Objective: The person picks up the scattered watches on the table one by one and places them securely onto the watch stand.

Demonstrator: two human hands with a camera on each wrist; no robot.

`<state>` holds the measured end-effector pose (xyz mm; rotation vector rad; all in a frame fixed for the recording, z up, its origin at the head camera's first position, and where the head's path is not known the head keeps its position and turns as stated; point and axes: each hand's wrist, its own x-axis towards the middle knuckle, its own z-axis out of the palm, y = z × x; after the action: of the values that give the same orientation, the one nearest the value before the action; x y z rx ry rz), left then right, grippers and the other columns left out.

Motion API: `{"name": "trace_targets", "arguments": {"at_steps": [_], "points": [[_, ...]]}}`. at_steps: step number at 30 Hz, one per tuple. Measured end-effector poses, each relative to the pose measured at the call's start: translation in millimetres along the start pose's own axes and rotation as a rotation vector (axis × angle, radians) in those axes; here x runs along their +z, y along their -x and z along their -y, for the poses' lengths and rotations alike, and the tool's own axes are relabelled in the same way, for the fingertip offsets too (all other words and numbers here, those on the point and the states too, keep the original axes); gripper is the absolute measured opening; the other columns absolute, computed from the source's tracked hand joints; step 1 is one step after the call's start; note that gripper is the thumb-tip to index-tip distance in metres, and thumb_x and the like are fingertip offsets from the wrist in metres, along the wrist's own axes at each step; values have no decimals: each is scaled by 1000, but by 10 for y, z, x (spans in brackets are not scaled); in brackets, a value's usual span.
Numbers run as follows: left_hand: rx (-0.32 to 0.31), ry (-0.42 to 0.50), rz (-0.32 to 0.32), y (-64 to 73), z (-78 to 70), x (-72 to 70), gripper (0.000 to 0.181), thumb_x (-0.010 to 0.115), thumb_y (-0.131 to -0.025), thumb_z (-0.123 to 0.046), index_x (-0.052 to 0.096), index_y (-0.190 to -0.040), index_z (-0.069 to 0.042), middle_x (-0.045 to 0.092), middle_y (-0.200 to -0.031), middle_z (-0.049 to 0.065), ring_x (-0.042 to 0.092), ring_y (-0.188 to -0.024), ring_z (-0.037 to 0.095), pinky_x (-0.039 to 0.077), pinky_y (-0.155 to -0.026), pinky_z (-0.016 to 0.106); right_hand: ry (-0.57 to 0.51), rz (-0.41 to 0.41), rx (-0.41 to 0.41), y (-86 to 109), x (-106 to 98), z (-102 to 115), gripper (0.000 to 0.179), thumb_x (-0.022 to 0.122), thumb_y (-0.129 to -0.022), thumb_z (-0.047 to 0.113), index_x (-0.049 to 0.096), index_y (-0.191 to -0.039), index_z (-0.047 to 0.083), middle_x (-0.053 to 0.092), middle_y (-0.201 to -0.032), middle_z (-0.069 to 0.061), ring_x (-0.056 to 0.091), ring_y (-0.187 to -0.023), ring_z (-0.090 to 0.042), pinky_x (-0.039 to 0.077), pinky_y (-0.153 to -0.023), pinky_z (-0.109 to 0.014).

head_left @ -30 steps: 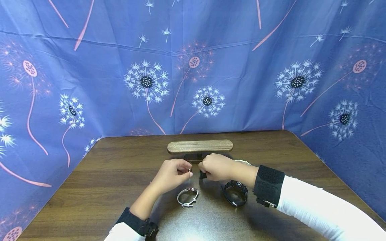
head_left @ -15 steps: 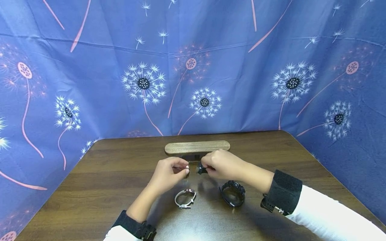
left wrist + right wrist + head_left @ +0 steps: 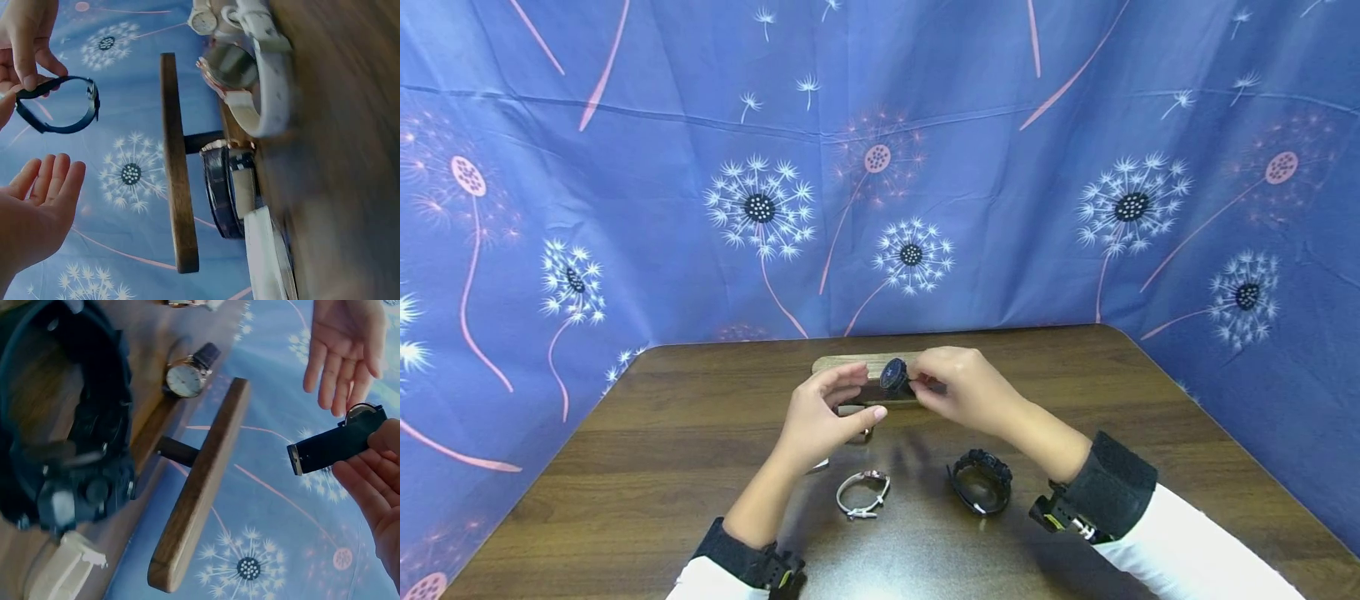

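My right hand (image 3: 958, 383) pinches a black wristwatch (image 3: 893, 375) by its strap, lifted in front of the wooden display bar. In the right wrist view its dark band (image 3: 334, 449) hangs from the fingers. My left hand (image 3: 822, 421) is just left of the watch, fingers spread and holding nothing; the left wrist view shows its palm (image 3: 37, 215). Below that hand stands a dark-strapped, rose-gold watch (image 3: 865, 434), partly hidden by the thumb. Its pale dial (image 3: 185, 378) faces the right wrist camera.
A white-strapped watch (image 3: 857, 509) and a chunky black watch (image 3: 1000, 475) stand nearer me on the brown table (image 3: 625, 467). The wooden bar (image 3: 850, 363) on its dark stem is behind the hands. A patterned blue cloth (image 3: 1000, 208) hangs beyond the table.
My left hand has let go of the small rose-gold watch and spread its fingers. My right hand has raised the black watch and turned its dial into sight.
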<state>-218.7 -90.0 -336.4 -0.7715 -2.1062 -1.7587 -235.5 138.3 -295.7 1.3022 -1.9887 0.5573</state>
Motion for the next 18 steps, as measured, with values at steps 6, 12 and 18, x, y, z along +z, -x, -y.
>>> {"name": "trace_targets", "arguments": {"at_steps": [6,12,18], "points": [[14,44,-5,-62,-64,78,55,82,-74,-1,60,-124,6,64,-118,21,61,-111,36,51,-94,36,-43,-104,-7,16,20,-16,23,69,-70,-12,64,-84,6,67,-80,-2,62,-70,-12,54,-64,-21],[41,82,-3,-118,-119,151,55,81,-75,2,59,-125,8,61,-125,21,61,-113,31,51,-95,35,-62,-150,18,15,18,43,21,69,-72,-12,65,-84,5,69,-82,-3,65,-76,-16,55,-71,-23],[79,32,-18,-140,-139,192,48,81,-78,-4,63,-121,6,64,-122,15,61,-115,26,49,-97,44,-101,-199,91,55,33,105,18,68,-75,-8,67,-84,7,70,-85,-3,67,-82,-18,54,-77,-21]]}}
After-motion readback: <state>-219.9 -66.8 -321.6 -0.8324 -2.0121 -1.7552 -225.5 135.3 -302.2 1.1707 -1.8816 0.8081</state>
